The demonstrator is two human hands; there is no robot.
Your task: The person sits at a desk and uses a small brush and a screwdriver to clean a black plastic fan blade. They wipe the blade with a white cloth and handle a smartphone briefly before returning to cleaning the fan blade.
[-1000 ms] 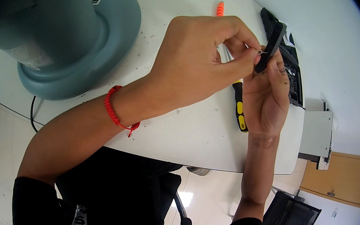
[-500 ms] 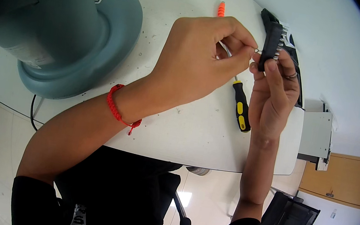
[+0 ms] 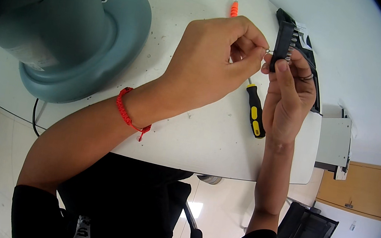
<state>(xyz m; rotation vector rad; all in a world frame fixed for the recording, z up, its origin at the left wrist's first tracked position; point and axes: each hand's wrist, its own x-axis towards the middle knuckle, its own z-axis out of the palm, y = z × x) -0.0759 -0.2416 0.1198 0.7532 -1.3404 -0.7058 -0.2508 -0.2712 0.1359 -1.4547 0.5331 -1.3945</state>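
Observation:
My right hand [image 3: 288, 95] holds a black bit holder [image 3: 283, 43] upright above the white table [image 3: 198, 135], with several metal bits showing in its slots. My left hand [image 3: 211, 65], with a red cord bracelet [image 3: 128, 114] at the wrist, pinches a small metal bit [image 3: 269, 51] between thumb and forefinger right at the holder's left side. Below the hands a screwdriver with a yellow and black handle [image 3: 255, 111] lies on the table.
A large grey-green fan base [image 3: 65, 31] stands at the table's left. An orange tool tip [image 3: 234, 8] lies at the far edge. A black case [image 3: 313, 73] lies behind my right hand. A white cabinet [image 3: 337, 141] and a black chair [image 3: 304, 229] stand at the right.
Both hands have risen slightly and shifted toward the far right. The bit holder now stands more upright, and my left fingers stay pinched at its side.

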